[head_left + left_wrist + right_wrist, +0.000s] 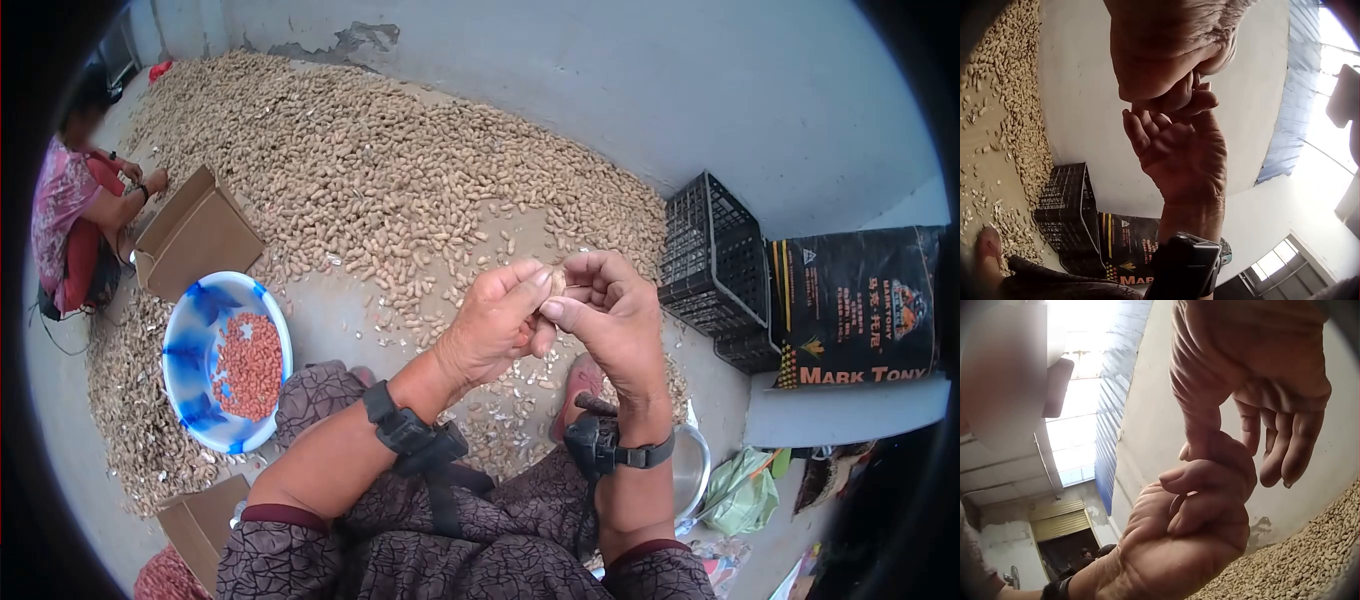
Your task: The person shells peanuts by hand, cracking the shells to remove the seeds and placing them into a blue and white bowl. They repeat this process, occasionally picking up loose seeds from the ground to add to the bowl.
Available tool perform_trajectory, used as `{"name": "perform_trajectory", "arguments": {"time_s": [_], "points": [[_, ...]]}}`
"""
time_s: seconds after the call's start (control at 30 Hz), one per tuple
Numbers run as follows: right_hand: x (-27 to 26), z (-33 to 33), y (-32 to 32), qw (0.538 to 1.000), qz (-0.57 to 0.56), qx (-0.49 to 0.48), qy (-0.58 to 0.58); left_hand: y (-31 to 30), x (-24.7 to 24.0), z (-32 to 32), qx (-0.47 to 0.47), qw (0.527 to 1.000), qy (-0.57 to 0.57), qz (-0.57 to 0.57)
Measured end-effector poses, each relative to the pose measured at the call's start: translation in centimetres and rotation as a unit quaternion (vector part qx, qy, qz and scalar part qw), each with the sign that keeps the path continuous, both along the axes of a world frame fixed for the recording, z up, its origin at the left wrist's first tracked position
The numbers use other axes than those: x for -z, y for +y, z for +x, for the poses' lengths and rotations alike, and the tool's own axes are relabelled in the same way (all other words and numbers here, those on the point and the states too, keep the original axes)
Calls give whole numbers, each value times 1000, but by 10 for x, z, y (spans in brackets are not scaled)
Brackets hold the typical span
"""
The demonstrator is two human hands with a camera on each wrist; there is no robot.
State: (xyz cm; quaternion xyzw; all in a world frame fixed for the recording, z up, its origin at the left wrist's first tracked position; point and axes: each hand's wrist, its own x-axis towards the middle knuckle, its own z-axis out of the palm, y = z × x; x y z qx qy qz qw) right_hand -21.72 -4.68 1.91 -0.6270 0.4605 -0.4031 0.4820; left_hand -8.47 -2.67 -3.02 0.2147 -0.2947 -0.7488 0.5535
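A tan peanut [557,283], mostly hidden by fingertips, is pinched between both hands in front of the body. My left hand [497,312] has its thumb on it and the fingers curled underneath. From the other side my right hand [618,312] meets it with thumb and bent forefinger. In the left wrist view the left hand [1172,53] is above and the right hand [1185,159] below, fingertips together. The right wrist view puts the right hand [1250,369] on top, its other fingers hanging loose, over the curled left hand [1191,531].
A heap of unshelled peanuts [400,170] spreads along the wall. Left stand a blue-and-white basin [182,340] with shelled red peanuts [248,368] and a cardboard box [200,235], near another person [75,215]. Right are a black crate [715,255], a black sack [860,305] and a metal bowl [692,470].
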Motion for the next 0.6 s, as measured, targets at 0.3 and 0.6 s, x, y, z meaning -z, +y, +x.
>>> {"name": "perform_trajectory", "arguments": {"time_s": [0.3, 0.6], "points": [[-3, -5, -4, 970, 170, -119, -125, 1, -6, -8, -38, 998, -58, -14], [11, -6, -8, 953, 191, -139, -188, 7, -6, 0, -3, 997, -72, -27]]}}
